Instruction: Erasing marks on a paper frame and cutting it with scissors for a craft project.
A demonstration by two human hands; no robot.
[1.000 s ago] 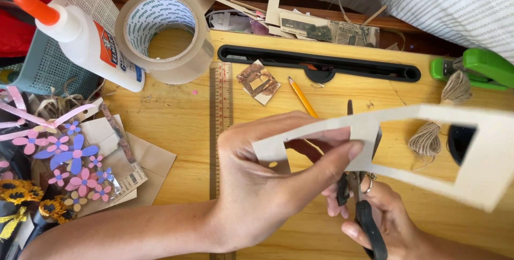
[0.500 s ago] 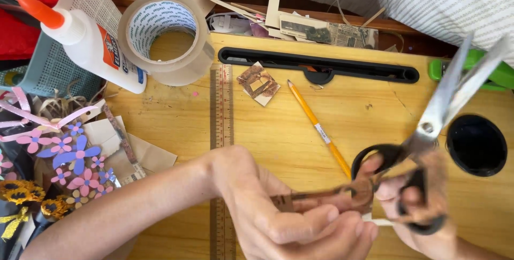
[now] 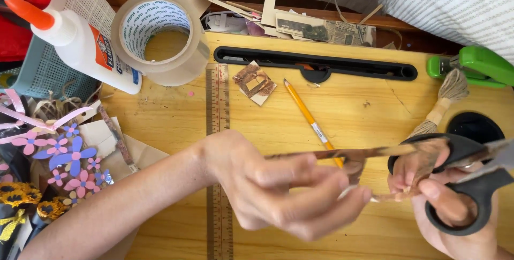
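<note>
My left hand (image 3: 284, 185) pinches the cardboard cutout (image 3: 342, 155), now turned edge-on to the camera; a second ago it faced up as a flat pale frame, so I've flipped it between cuts. My right hand (image 3: 455, 201) grips the black-handled scissors (image 3: 471, 182), fingers through the loops; half a second ago the blades pointed up and open, now they lie low and blurred off to the right, and I can't tell whether they gape or close. My judgement: I'm repositioning the piece for a fresh cut, not cutting right now.

Places relative to the wooden ruler (image 3: 218, 131): the cutout is right of it, held above the desk (image 3: 364, 110), over the lower end of the yellow pencil (image 3: 308, 115). A small brown scrap (image 3: 255, 82) lies just right of the ruler's top. Tape roll (image 3: 160, 32) and glue bottle (image 3: 80, 40) sit left of its top end. Paper flowers (image 3: 59, 158) lie well left. Twine bundle (image 3: 441, 105) and green stapler (image 3: 474, 67) are far right.
</note>
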